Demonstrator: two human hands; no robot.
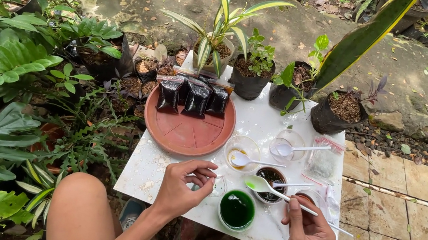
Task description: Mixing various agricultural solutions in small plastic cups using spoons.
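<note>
Two hands are at work over a small white table point(260, 122) set on paving beside garden plants. The right hand point(308, 233) grasps the handle of a white plastic spoon point(261, 185), whose bowl carries green liquid and hangs just above and to the right of a clear cup of green liquid point(237, 209) at the near edge of the table. The left hand point(178, 187) pinches a small clear container point(219, 185) just left of that cup; its contents cannot be made out.

Risks, as judged from this position: the loaded spoon is held at the far end of its handle, so a slight tilt could drip green liquid onto the tabletop or into the neighbouring cup of dark material point(272, 178), which stands touching or nearly touching the spoon's path. The green cup sits close to the near table edge and could be knocked off by a wrist. Light plastic cups tip easily when a spoon rests in them, as in the two cups point(243, 153) further back.

The green liquid is dark, opaque and glossy, filling the cup nearly to the rim.

Also present: a terracotta saucer point(188, 130) holding three dark sachets point(196, 98), and potted plants point(251, 77) along the far edge.
</note>
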